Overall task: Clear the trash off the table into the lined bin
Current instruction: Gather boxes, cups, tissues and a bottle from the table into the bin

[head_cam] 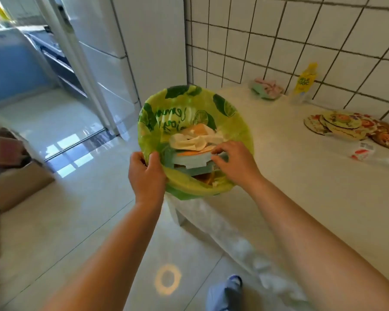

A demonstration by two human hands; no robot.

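At the counter's (279, 167) edge, the lined bin (189, 104) is already holding paper and cartons; the left hand (147, 173) is gripping its rim while the right hand (236, 162) is pressing a carton (193, 160) down. Paper plates (344, 126), wrappers (266, 88) and a bottle (305, 81) are waiting.

Round bin (195, 104) lined with a translucent yellow-green bag printed with limes and green lettering, held at the table's (301, 176) near corner. Inside, piled: crumpled white paper (189, 140), orange-and-white wrappers, a pale blue flat carton (193, 159) lying tilted on top, barcode showing.
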